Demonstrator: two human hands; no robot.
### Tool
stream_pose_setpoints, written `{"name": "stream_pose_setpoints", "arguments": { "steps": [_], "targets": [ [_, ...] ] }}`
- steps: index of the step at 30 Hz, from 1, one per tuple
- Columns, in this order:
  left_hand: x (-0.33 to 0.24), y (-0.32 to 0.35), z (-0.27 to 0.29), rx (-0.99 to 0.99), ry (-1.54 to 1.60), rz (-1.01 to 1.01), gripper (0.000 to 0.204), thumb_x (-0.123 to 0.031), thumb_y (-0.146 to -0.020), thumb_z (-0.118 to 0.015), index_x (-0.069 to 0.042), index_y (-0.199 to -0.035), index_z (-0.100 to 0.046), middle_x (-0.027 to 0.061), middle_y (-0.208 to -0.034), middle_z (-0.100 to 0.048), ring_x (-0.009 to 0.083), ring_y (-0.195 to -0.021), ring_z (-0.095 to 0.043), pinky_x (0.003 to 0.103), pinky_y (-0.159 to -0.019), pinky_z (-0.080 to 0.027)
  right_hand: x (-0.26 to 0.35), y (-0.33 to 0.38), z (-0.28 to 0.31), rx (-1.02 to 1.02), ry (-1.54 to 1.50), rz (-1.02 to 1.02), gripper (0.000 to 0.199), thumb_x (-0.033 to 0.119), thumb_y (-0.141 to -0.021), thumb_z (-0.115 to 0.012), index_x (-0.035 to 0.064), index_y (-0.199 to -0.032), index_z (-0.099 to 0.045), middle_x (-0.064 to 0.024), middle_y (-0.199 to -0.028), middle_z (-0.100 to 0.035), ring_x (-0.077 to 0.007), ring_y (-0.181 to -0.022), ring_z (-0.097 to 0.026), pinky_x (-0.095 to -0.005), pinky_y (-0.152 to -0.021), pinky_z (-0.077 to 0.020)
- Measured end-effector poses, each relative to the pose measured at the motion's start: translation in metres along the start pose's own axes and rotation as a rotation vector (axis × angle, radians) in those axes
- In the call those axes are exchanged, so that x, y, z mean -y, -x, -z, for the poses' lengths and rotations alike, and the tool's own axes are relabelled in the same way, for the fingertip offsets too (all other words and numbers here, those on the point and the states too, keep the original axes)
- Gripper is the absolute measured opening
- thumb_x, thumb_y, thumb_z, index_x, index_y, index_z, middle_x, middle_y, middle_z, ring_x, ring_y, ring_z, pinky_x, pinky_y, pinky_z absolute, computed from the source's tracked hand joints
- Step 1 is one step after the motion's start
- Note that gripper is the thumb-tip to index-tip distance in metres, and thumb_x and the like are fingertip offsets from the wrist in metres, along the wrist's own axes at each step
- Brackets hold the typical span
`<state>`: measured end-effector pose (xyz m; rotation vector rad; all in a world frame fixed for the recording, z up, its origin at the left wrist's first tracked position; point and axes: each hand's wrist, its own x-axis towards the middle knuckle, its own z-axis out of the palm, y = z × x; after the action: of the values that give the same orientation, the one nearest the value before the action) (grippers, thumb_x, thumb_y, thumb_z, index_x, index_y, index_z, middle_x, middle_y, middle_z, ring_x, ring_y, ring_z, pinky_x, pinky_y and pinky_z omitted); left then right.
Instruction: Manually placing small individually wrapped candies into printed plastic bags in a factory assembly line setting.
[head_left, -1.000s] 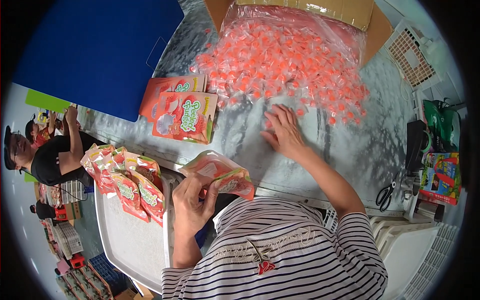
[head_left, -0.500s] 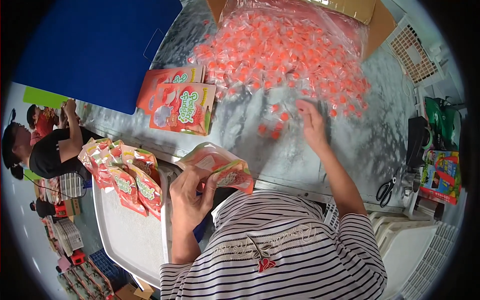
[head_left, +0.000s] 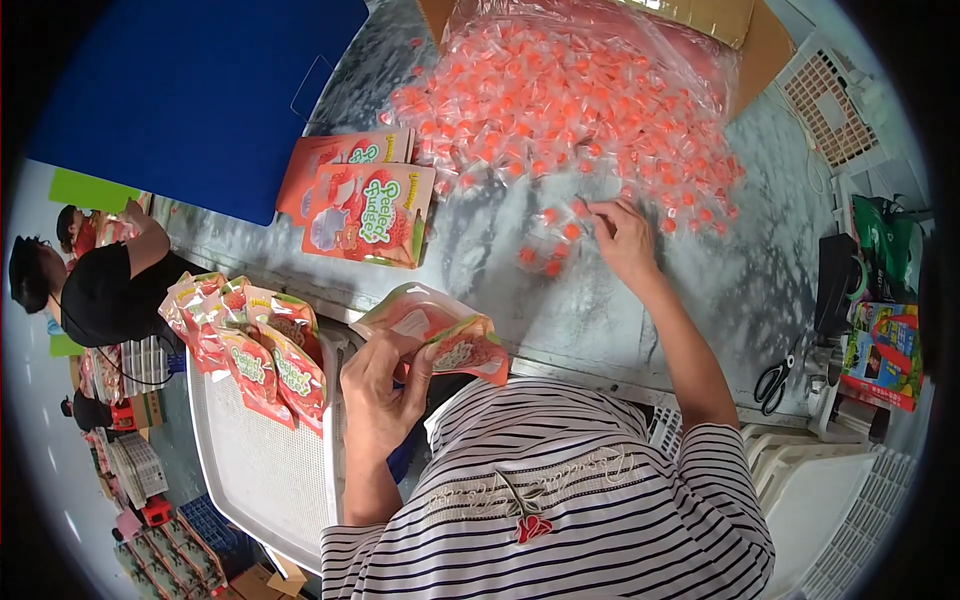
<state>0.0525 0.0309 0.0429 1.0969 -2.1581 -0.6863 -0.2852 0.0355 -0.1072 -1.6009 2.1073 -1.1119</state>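
Observation:
My left hand (head_left: 383,385) grips the side of a red candy pouch (head_left: 425,318), whose mouth stands open over the table's near edge. Out over the table, my right hand (head_left: 625,242) has its fingers bent, with the fingertips at a clear-wrapped red candy (head_left: 579,208). Just left of those fingertips lies a small group of wrapped candies (head_left: 553,267), apart from the big heap of wrapped candies (head_left: 570,105) behind. Flat unfilled pouches (head_left: 365,215) lie in a stack left of the group.
Several plump pouches (head_left: 255,350) stand on a white tray (head_left: 265,465) at my left. A cardboard box (head_left: 765,55) with a plastic liner backs the heap. Black scissors (head_left: 773,383) rest near the right edge. A blue panel (head_left: 200,100) fills the far left; a person (head_left: 120,285) works beyond it.
My right hand has turned leftward and bent its fingers; a candy now shows at its fingertips beside the small group. My left hand and its pouch have stayed in place.

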Motion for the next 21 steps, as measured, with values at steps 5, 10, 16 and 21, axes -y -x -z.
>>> {"name": "stream_pose_setpoints", "arguments": {
  "steps": [5,10,16,21],
  "targets": [
    [-0.001,-0.003,-0.002,0.018,0.006,-0.011,0.011,-0.003,-0.083,-0.07,0.0,-0.081,-0.06,0.0079,-0.068,-0.055,0.0162,-0.053,-0.051,0.028,-0.05,-0.041,0.005,0.002,-0.003,-0.065,-0.104,-0.03,0.031,0.014,-0.086,-0.065,0.0023,-0.114,-0.06,-0.0165,-0.107,-0.062,-0.0305,-0.098,-0.06,-0.037,-0.085,-0.049],
    [-0.003,-0.004,-0.003,0.025,0.007,-0.029,0.012,-0.003,-0.085,-0.069,0.001,-0.08,-0.058,0.0062,-0.068,-0.054,0.0116,-0.054,-0.05,0.025,-0.051,-0.04,0.042,0.005,-0.03,0.001,0.169,0.161,0.065,0.038,-0.078,-0.074,0.0086,-0.131,-0.052,-0.0215,-0.14,-0.039,-0.0396,-0.131,-0.034,-0.0479,-0.108,-0.0297],
    [-0.007,-0.002,-0.002,0.018,0.014,-0.019,0.01,-0.002,-0.081,-0.071,-0.001,-0.081,-0.06,0.0087,-0.069,-0.056,0.0209,-0.053,-0.053,0.031,-0.047,-0.042,0.044,0.026,-0.062,-0.005,0.232,0.413,0.052,0.029,-0.075,-0.074,0.0093,-0.12,-0.057,-0.0168,-0.13,-0.046,-0.0392,-0.123,-0.039,-0.0495,-0.104,-0.034],
    [-0.013,-0.008,0.001,0.034,-0.04,-0.127,0.012,-0.003,-0.078,-0.073,-0.002,-0.08,-0.06,0.008,-0.07,-0.056,0.0225,-0.054,-0.054,0.032,-0.05,-0.043,0.034,0.044,-0.046,0.107,0.339,0.39,0.03,0.016,-0.072,-0.072,0.0135,-0.1,-0.063,-0.0064,-0.109,-0.056,-0.0262,-0.099,-0.053,-0.0364,-0.074,-0.0499]
  ]
}}
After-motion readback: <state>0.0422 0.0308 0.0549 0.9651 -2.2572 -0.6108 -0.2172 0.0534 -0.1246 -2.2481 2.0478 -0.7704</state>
